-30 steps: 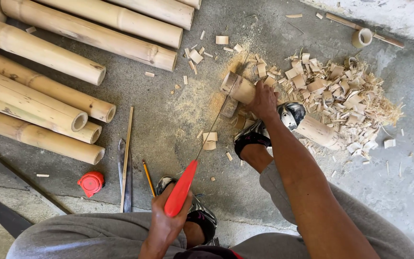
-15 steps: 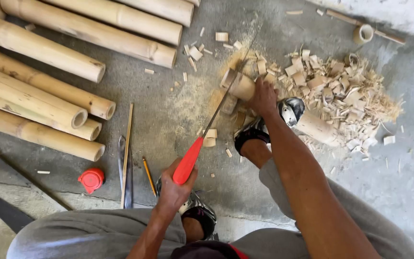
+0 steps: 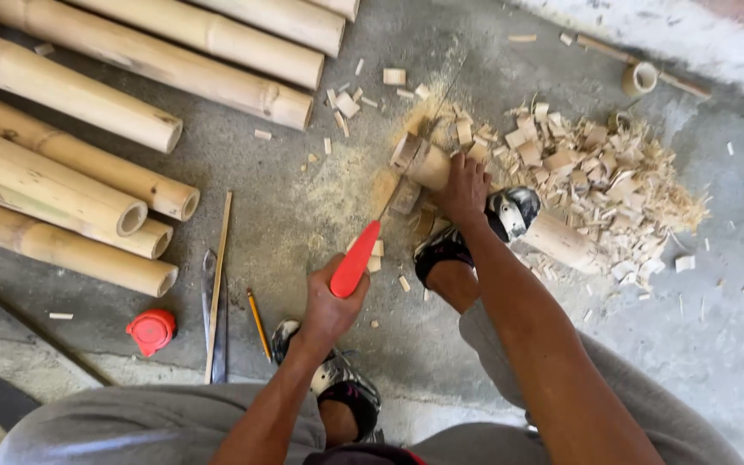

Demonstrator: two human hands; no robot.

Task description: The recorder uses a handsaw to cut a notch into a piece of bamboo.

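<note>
Head view | left hand (image 3: pixel 327 303) clenched on red-handled handsaw (image 3: pixel 356 257) | right hand (image 3: pixel 462 185) pressing pale bamboo section (image 3: pixel 428 162) to concrete floor (image 3: pixel 303 215), shoe (image 3: pixel 510 211) beside | blade at bamboo's cut end | advice: long level strokes, fingers clear of blade
</note>
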